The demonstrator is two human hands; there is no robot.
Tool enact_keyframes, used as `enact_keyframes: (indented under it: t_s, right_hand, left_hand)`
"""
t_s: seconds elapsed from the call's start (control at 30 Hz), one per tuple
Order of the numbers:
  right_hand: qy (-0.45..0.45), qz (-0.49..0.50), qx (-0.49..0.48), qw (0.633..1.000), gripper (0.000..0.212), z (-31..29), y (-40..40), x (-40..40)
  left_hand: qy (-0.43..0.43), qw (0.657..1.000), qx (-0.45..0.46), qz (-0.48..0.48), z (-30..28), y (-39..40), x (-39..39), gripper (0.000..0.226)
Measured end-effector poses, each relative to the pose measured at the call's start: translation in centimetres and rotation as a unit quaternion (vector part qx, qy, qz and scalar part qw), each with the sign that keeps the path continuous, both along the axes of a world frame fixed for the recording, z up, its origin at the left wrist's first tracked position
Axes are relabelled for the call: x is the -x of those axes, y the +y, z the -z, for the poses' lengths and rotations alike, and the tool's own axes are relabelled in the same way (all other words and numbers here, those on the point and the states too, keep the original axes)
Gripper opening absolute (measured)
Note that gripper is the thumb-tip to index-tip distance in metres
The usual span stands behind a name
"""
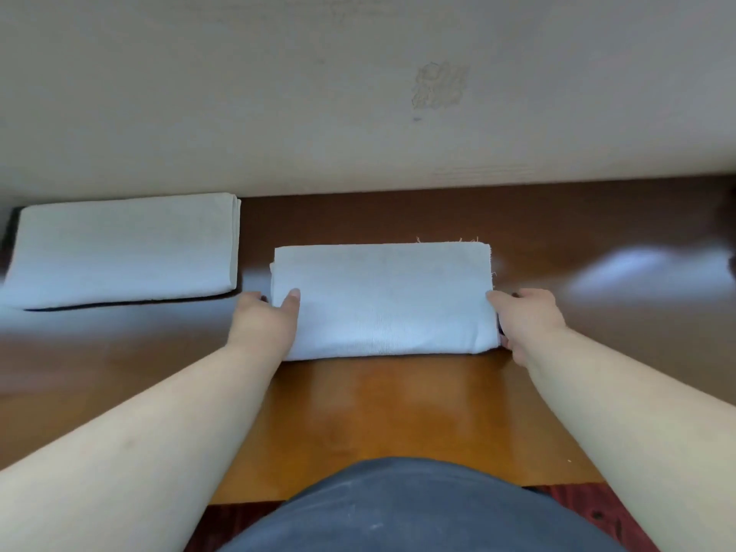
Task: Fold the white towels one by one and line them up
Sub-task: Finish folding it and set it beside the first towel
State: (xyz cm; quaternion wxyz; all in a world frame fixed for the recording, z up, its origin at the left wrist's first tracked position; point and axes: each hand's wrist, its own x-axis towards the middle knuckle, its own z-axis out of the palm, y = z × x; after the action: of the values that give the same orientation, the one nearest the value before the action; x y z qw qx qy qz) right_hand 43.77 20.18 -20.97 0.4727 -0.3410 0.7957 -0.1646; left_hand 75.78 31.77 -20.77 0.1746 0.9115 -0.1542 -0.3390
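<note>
1. The left hand and right hand are gripping the two ends of the folded towel at table centre, probably for moving it
2. The finished towel is lying at ten o'clock, so the line is likely starting there

No readable text, label, brand, number or sign shows anywhere.

Both arms fwd; left hand & right hand grip w/ curled fingers.
</note>
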Motion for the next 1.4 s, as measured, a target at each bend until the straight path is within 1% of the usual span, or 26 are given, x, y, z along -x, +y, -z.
enact_keyframes:
  t_s: [0.07, 0.1, 0.2, 0.27, 0.33, 0.4, 0.5, 0.6, 0.67, 0.73, 0.8, 0.87, 0.93, 1.0, 1.07, 1.13, 1.2, 1.33, 1.4]
  right_hand:
    - [-0.013, -0.001, -0.052, 0.999, 0.043, -0.4, -0.9, -0.2]
    - [0.005, -0.029, -0.067, 0.997, 0.038, -0.7, -1.3, -0.3]
    - [0.079, -0.158, -0.105, 0.979, 0.045, -1.6, -2.2, -0.3]
    - [0.081, -0.206, -0.128, 0.967, 0.045, -2.0, -2.4, -0.8]
    - [0.070, -0.227, -0.127, 0.963, 0.043, -2.0, -2.2, -1.4]
    - [0.059, -0.231, -0.098, 0.966, 0.035, -1.8, -1.9, -1.9]
    - [0.055, -0.234, -0.041, 0.970, 0.019, -1.6, -1.2, -1.9]
    - [0.056, -0.211, -0.014, 0.976, 0.019, -1.5, -0.3, -1.8]
    - [0.040, -0.178, -0.024, 0.983, 0.027, -1.5, 0.0, -1.8]
    - [0.013, -0.135, -0.052, 0.989, 0.041, -1.6, 0.0, -1.8]
    - [-0.019, -0.130, -0.094, 0.987, 0.049, -1.9, -0.3, -1.8]
    - [-0.029, -0.157, -0.120, 0.980, 0.049, -2.2, -1.1, -1.8]
    - [-0.049, -0.149, -0.114, 0.981, 0.048, -2.3, -2.2, -2.0]
    - [-0.075, -0.131, -0.112, 0.982, 0.042, -2.3, -3.2, -2.0]
    - [-0.091, -0.143, -0.113, 0.979, 0.035, -1.7, -3.4, -2.2]
    - [-0.105, -0.144, -0.096, 0.979, 0.031, -1.0, -3.2, -2.3]
    - [-0.075, -0.155, -0.059, 0.983, 0.032, -0.7, -2.2, -2.4]
    - [-0.021, -0.174, 0.014, 0.984, 0.037, -2.1, 1.5, -3.1]
    - [0.005, -0.163, 0.050, 0.985, 0.033, -3.1, 3.9, -4.3]
  left_hand:
    - [-0.004, 0.997, -0.061, 0.040, -0.4, -0.6, 0.2, 0.071]
    - [-0.017, 0.993, -0.086, 0.074, -0.6, -0.8, 0.1, 0.067]
    - [-0.019, 0.982, -0.124, 0.142, -0.5, -1.1, -0.2, 0.055]
    - [-0.003, 0.982, -0.126, 0.140, -0.6, -1.2, -0.1, 0.051]
    - [0.001, 0.986, -0.104, 0.128, -0.6, -1.0, 0.3, 0.049]
    - [0.005, 0.992, -0.062, 0.106, -0.4, -0.5, 0.5, 0.046]
    - [0.056, 0.997, -0.005, 0.045, -0.3, 0.2, 0.4, 0.045]
    - [0.065, 0.997, -0.005, 0.029, -0.5, 0.8, 0.1, 0.053]
    - [0.065, 0.998, -0.006, 0.021, -0.6, 1.1, 0.1, 0.053]
    - [0.068, 0.998, -0.002, 0.016, -0.6, 1.5, 0.1, 0.053]
    - [0.073, 0.997, -0.003, 0.012, -0.6, 2.1, 0.2, 0.054]
    - [0.084, 0.996, -0.014, 0.007, -0.7, 2.5, 0.2, 0.054]
    - [0.095, 0.995, -0.023, 0.006, -0.7, 2.5, 0.0, 0.056]
    - [0.112, 0.993, -0.026, -0.024, -0.9, 1.8, -0.2, 0.063]
    - [0.096, 0.994, -0.045, -0.020, -1.1, 1.5, -0.4, 0.063]
    - [0.064, 0.997, -0.040, 0.005, -1.2, 1.6, -0.1, 0.054]
    - [0.059, 0.998, 0.011, -0.001, -1.1, 2.9, 0.1, 0.042]
    - [0.104, 0.988, 0.110, -0.028, -2.4, 5.8, -1.3, 0.020]
    - [0.123, 0.980, 0.153, -0.034, -3.6, 7.3, -3.9, 0.018]
